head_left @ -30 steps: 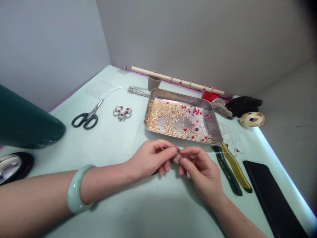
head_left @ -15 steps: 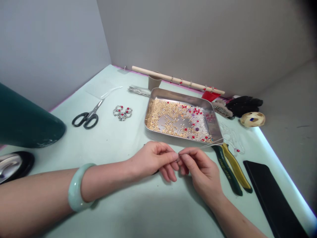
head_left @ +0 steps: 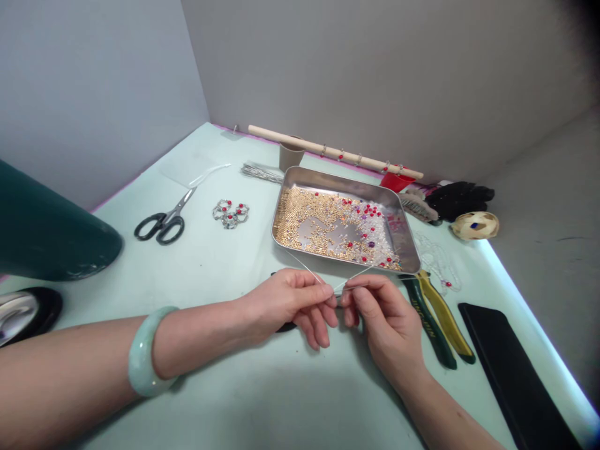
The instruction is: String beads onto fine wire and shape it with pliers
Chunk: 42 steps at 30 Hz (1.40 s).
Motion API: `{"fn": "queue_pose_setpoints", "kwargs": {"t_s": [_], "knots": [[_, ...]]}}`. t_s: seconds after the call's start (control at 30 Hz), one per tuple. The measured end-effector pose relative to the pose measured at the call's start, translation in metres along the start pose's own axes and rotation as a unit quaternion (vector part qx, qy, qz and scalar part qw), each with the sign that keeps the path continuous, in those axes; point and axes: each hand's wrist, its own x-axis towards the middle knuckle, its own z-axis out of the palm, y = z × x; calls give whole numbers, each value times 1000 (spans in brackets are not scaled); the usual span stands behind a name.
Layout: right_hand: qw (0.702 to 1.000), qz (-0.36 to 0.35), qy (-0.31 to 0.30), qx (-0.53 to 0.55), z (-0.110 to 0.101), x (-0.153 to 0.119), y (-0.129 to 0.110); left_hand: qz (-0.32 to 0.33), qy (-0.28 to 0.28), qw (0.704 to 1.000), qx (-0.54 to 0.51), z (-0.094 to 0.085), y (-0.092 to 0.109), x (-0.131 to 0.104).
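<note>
Fingertip to fingertip, my two hands meet just in front of a metal tray [head_left: 344, 261] of gold, clear and red beads. My left hand [head_left: 300, 300], with a pale green bangle [head_left: 150, 350] on its wrist, pinches a thin silvery wire [head_left: 304, 265] between thumb and forefinger. My right hand [head_left: 384, 312] also pinches the wire close to the left fingertips. One strand slants up to the left and another up to the right. Any small piece between the fingertips is mostly hidden. A dark object lies partly covered under my left hand.
Left of the tray are scissors [head_left: 162, 226] and beaded rings [head_left: 230, 214]; behind it, a wire bundle [head_left: 260, 172], a cup [head_left: 291, 156] and a wooden stick [head_left: 335, 151] carrying rings. Green-yellow pliers [head_left: 438, 325] and a black flat case [head_left: 510, 369] lie right. A dark green cylinder [head_left: 51, 225] stands left.
My hands have drawn slightly apart, the right one moving a little right. The wire strands now spread in a V above the fingertips; before, strands trailed only to the right.
</note>
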Motion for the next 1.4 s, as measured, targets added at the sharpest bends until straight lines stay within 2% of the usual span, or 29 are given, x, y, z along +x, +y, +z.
{"fn": "queue_pose_setpoints", "kwargs": {"t_s": [0.17, 0.47, 0.6, 0.77, 0.93, 1.03, 1.17, 1.3, 1.4], "knots": [[1000, 3, -6, -20, -1, 0, 1, 3, -6, 1000, 23, 0, -2, 0], [1000, -9, -2, -27, -1, 1, 0, 17, -21, 1000, -1, -2, -3, 0], [999, -3, -19, -48, -2, 1, 2, 14, -14, 1000, 20, 0, -2, 1], [993, -63, -50, -92, -5, -2, 4, 11, 10, 997, 82, 2, -4, 0], [982, -105, -82, -136, -5, -3, 4, 36, 51, 973, 224, 4, -3, -4], [981, -114, -81, -133, -5, -2, 3, 23, 33, 983, 181, 3, -4, -3], [986, -103, -70, -109, -4, -2, 4, 14, 2, 996, 84, -1, -4, 2], [993, -49, -58, -89, -3, 0, 7, 41, 15, 996, 79, -3, -3, 3], [997, 15, -40, -61, -2, 3, 7, 35, 11, 994, 102, -2, -2, 1]]}}
